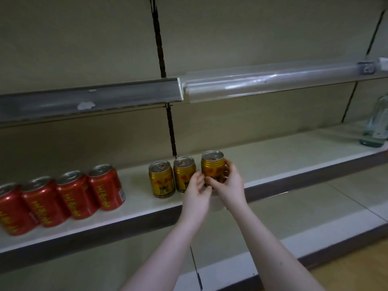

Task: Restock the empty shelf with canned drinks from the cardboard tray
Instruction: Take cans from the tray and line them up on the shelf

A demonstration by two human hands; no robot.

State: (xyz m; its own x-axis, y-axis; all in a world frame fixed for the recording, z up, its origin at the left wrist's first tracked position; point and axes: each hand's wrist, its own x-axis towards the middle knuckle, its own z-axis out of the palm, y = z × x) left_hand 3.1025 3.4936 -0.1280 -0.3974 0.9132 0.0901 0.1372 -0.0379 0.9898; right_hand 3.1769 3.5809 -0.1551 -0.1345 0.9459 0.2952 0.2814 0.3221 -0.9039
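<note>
Left hand (196, 186) and right hand (230, 183), fingers curled, both grip one upright gold can (212, 164) at the shelf (283, 162). I count two more gold cans (162, 181) just left, four red cans (106, 185) beyond, one bottle (376, 127) far right.

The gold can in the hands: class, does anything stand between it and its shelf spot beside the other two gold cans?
Nothing visible does. The held gold can, gripped by the right hand and left hand, sits right next to the two gold cans; the shelf to its right is bare up to a distant bottle.
</note>
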